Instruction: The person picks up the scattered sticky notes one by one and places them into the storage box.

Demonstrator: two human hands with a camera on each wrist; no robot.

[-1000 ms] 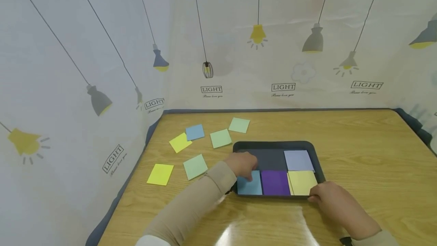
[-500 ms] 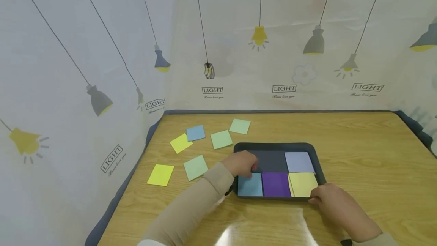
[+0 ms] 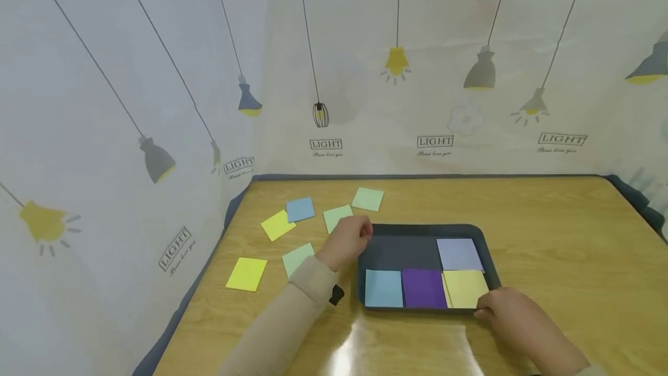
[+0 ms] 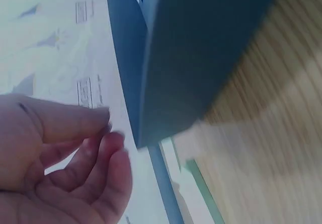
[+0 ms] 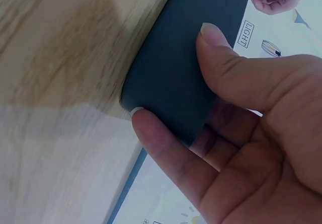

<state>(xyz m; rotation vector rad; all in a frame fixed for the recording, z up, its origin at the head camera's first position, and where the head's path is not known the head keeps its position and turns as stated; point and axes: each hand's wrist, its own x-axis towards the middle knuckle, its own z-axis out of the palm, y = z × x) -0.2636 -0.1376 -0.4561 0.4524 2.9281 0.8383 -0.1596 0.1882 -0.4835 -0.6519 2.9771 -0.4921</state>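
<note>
The dark tray [image 3: 399,252] lies on the table with a light blue square [image 3: 383,289], a purple one [image 3: 424,289] and pale yellow paper [image 3: 467,289] along its near side, plus a lavender square [image 3: 460,254] at the far right. My left hand [image 3: 345,241] is just outside the tray's left edge, over a pale green square [image 3: 336,215]; the left wrist view shows its fingers [image 4: 116,141] loosely curled and holding nothing. With thumb and fingers, my right hand [image 3: 514,312] grips the tray's near right corner, its wall [image 5: 171,58] filling the middle of the right wrist view.
Left of the tray lie another green square [image 3: 367,199] at the back, a third [image 3: 297,260] partly behind the left sleeve, a yellow square [image 3: 247,274], and a blue square [image 3: 300,209] overlapping a second yellow one [image 3: 276,226]. Printed sheeting [image 3: 365,155] borders the table [image 3: 574,237].
My left hand has moved left and away from me, off the light blue square and out of the tray. The right hand keeps its grip on the corner.
</note>
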